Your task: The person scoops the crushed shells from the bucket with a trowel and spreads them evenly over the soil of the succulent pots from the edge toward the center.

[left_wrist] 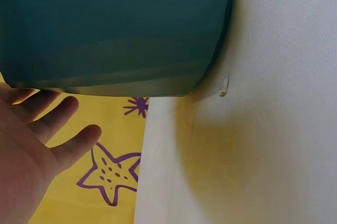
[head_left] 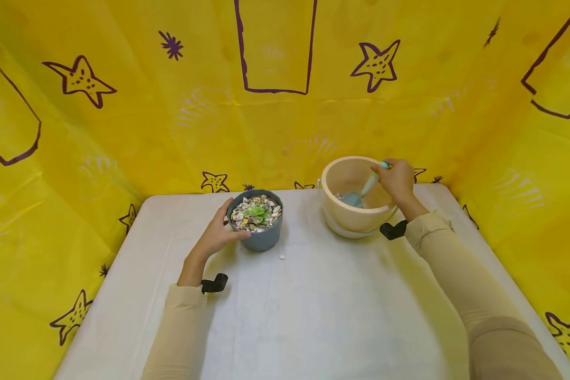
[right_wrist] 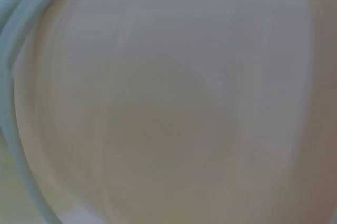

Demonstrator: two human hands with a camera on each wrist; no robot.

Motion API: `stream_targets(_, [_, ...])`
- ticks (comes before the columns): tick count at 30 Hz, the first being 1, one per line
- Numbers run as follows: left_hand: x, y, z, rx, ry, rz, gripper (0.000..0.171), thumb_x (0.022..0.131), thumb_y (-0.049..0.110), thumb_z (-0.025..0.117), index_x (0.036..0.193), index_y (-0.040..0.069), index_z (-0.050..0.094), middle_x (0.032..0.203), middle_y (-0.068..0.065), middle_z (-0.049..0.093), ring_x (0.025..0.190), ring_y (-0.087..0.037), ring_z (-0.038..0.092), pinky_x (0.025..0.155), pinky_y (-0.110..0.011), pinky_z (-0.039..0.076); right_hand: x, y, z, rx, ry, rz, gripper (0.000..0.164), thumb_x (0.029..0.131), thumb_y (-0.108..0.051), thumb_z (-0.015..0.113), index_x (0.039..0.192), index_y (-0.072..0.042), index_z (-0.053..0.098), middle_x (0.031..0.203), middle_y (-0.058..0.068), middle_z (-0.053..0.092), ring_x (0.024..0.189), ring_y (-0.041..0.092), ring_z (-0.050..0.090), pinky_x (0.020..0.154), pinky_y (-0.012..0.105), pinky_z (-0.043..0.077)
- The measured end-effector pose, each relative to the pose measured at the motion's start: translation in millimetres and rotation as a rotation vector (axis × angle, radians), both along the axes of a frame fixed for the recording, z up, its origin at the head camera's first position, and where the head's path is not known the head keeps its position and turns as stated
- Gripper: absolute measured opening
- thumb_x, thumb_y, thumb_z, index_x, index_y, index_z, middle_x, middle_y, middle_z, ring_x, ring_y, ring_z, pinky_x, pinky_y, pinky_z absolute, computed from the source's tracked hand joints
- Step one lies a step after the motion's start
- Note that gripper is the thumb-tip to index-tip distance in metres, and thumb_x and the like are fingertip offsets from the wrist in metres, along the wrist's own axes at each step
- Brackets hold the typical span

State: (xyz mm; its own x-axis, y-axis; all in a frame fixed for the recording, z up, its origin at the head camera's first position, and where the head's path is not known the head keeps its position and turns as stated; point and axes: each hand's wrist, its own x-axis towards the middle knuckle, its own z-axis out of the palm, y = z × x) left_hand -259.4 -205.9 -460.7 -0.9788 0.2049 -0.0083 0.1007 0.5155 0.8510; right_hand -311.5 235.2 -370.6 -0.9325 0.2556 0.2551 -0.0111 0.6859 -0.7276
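Note:
A blue-grey plant pot (head_left: 262, 240) stands upright on the table, filled with pale pebbles (head_left: 247, 220) around a small green succulent (head_left: 258, 212). My left hand (head_left: 217, 234) holds the pot from its left side, the thumb across the near rim and the fingers round the far side. In the left wrist view the left hand (left_wrist: 31, 155) lies against the pot (left_wrist: 116, 29). With my right hand (head_left: 397, 182) I grip the handle of a pale blue-green toy shovel (head_left: 371, 182). Its blade is down inside a cream bucket (head_left: 356, 215), touching a few pebbles (head_left: 339, 197).
One loose pebble (head_left: 282, 257) lies on the white-covered table (head_left: 313, 311), just in front of the pot. Yellow cloth walls (head_left: 275, 137) with purple drawings rise behind and on both sides. The bucket's pale handle (right_wrist: 13, 113) crosses the right wrist view.

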Motion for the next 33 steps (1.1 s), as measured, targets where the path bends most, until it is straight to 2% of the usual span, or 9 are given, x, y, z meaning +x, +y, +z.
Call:
stream_targets(4, [-1.0,1,-0.6,0.004,0.001,-0.002,0.113,0.076,0.037,0.083,0.158,0.017,0.007,0.165,-0.012,0.009,0.151,-0.033,0.013,0.119,-0.056,0.022,4.0,2,5.3,0.186,-0.033,0.038,0.039,0.095,-0.031,0.063,0.104,0.006,0.071,0.089,0.026,0.069,0.060,0.025,0.052,0.050,0.029,0.036])
stream_targets(7, [-1.9,2,-0.9,0.001,-0.001,0.000,0.113,0.077,0.037,0.082,0.158,0.018,0.006,0.165,-0.011,0.009,0.151,-0.034,0.013,0.119,-0.056,0.022,4.2,4,7.5,0.328,-0.035,0.061,0.039,0.096,-0.031,0.061,0.106,0.006,0.070,0.093,0.027,0.069,0.072,0.036,0.059,0.055,0.037,0.043])
stream_targets(11, [-2.5,3,0.1,0.000,-0.008,-0.002,0.113,0.077,0.036,0.082,0.158,0.019,0.005,0.165,-0.012,0.008,0.151,-0.036,0.013,0.118,-0.057,0.022,3.5,7,8.6,0.490,-0.021,0.104,0.040,0.097,-0.029,0.060,0.112,0.007,0.067,0.094,0.029,0.068,0.077,0.042,0.062,0.061,0.047,0.049])
stream_targets(16, [-3.2,4,1.1,0.001,-0.007,-0.003,0.113,0.077,0.037,0.082,0.158,0.018,0.006,0.165,-0.012,0.008,0.151,-0.035,0.013,0.118,-0.057,0.023,2.6,14,9.0,0.582,-0.049,0.189,0.042,0.097,-0.024,0.059,0.119,0.012,0.060,0.100,0.033,0.066,0.082,0.046,0.062,0.068,0.053,0.051])
stream_targets(19, [-2.3,5,1.9,0.001,0.000,-0.006,0.114,0.077,0.037,0.082,0.158,0.014,0.006,0.165,-0.013,0.008,0.151,-0.035,0.013,0.118,-0.056,0.024,2.6,20,11.6,0.582,-0.160,0.259,0.050,0.099,-0.024,0.055,0.133,0.013,0.049,0.119,0.036,0.059,0.101,0.051,0.058,0.085,0.058,0.050])
stream_targets(23, [-1.2,4,1.4,-0.003,0.007,-0.005,0.113,0.078,0.036,0.081,0.158,0.014,0.005,0.165,-0.013,0.008,0.151,-0.035,0.013,0.117,-0.056,0.025,4.4,30,13.3,0.516,-0.287,0.344,0.063,0.102,-0.026,0.049,0.145,0.016,0.029,0.139,0.041,0.040,0.123,0.057,0.043,0.102,0.065,0.038])
stream_targets(29, [4.2,-1,0.0,-0.010,0.022,-0.004,0.111,0.078,0.041,0.080,0.158,0.015,0.008,0.164,-0.013,0.012,0.150,-0.034,0.016,0.117,-0.056,0.026,17.3,44,7.5,0.380,-0.268,0.374,0.070,0.104,-0.037,0.041,0.149,0.013,0.020,0.145,0.041,0.032,0.131,0.057,0.034,0.107,0.067,0.031])
stream_targets(33, [11.0,-12,-4.7,-0.046,0.040,0.016,0.109,0.079,0.041,0.079,0.158,0.013,0.010,0.162,-0.014,0.020,0.148,-0.034,0.022,0.117,-0.058,0.023,32.7,55,-5.4,0.339,-0.236,0.390,0.077,0.103,-0.046,0.038,0.152,0.009,0.014,0.152,0.039,0.020,0.138,0.058,0.022,0.110,0.070,0.022])
